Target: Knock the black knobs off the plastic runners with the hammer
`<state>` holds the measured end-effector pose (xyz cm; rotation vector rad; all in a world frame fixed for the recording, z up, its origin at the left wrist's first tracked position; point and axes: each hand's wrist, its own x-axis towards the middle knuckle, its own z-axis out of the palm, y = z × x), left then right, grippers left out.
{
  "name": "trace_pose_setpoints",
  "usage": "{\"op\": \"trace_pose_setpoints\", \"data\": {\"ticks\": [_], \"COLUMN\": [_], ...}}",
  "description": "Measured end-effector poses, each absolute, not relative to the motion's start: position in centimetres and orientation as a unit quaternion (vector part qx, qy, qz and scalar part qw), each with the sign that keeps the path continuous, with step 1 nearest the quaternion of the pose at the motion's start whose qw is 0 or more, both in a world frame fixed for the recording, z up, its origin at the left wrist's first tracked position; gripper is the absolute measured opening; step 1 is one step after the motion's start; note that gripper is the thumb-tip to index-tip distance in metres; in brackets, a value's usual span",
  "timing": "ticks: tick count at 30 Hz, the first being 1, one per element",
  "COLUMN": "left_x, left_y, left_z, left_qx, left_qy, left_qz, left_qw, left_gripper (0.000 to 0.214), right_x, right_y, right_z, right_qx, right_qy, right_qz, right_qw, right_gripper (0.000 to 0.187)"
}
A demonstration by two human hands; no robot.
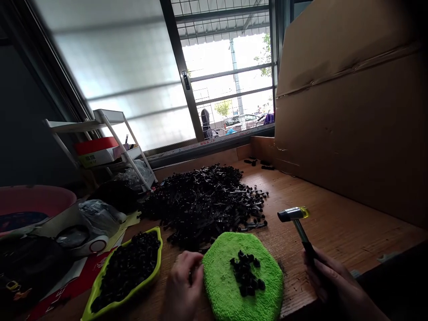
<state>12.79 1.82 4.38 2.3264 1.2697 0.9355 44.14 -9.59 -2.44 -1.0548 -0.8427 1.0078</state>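
In my right hand [329, 276] is a small two-faced mallet [298, 225], gripped by its black handle. Its metal head has one black face and one clear yellow face, and it is raised right of the green fuzzy pad [220, 272]. Several small black knobbed parts [246, 272] lie bunched on the pad. My left hand [184, 283] is closed at the pad's left edge, thumb and forefinger curled together; what they hold, if anything, is hidden. Left of that hand stands a yellow-green tray [157, 267] full of small black pieces [130, 269].
A large heap of black parts [210, 200] covers the table's middle. Cardboard [347, 125] walls off the right side. A white rack [133, 167], plastic bags [100, 216] and a pink basin [50, 196] are at left. Behind is a window [230, 76]. The wooden table [337, 218] ends at front right.
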Motion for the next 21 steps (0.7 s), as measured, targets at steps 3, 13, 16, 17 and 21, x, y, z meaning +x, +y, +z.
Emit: {"op": "trace_pose_setpoints", "data": {"ticks": [3, 13, 16, 17, 21], "left_x": [16.6, 15.5, 14.4, 14.3, 15.6], "left_y": [0.7, 1.6, 1.3, 1.1, 0.6], "left_z": [5.7, 4.0, 3.6, 3.7, 4.5], "left_qx": [0.886, 0.900, 0.885, 0.874, 0.847], "left_qy": [0.319, 0.278, 0.287, 0.301, 0.349], "left_qz": [0.291, 0.259, 0.288, 0.299, 0.306], "left_qw": [0.168, 0.214, 0.229, 0.237, 0.261], "left_gripper": [0.028, 0.016, 0.015, 0.015, 0.017], "right_x": [44.3, 44.7, 44.5, 44.5, 44.3], "right_y": [-9.5, -9.9, -9.7, -9.7, -9.7], "right_z": [-2.7, -3.1, -3.2, -3.2, -2.9], "right_qx": [-0.469, -0.477, -0.466, -0.465, -0.467], "right_qy": [-0.380, -0.368, -0.365, -0.358, -0.338], "right_qz": [0.446, 0.447, 0.437, 0.434, 0.435], "right_qw": [0.661, 0.661, 0.677, 0.684, 0.692], "right_gripper": [0.022, 0.025, 0.024, 0.025, 0.030]}}
